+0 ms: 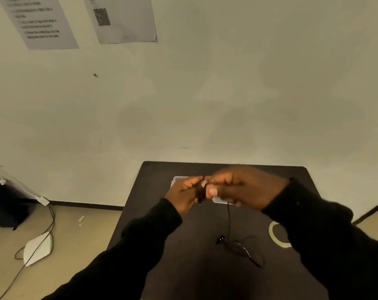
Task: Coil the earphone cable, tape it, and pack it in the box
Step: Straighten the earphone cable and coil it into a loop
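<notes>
Both hands are raised together above the dark table (pixel 162 245). My left hand (pixel 184 194) pinches a small dark bundle of the black earphone cable (pixel 228 219). My right hand (pixel 242 188), blurred, grips the same cable right beside it. From the hands the cable hangs down to the table, where its loose end and an earbud (pixel 220 239) lie in a tangle. A clear plastic box (pixel 177 179) lies on the table behind the hands, mostly hidden by them. A roll of tape (pixel 277 234) lies flat at the right, partly covered by my right sleeve.
The table stands against a pale wall with two printed sheets (pixel 43 22) taped high up. On the floor to the left are a white flat object (pixel 37 247), trailing cords and a dark bag (pixel 6 204).
</notes>
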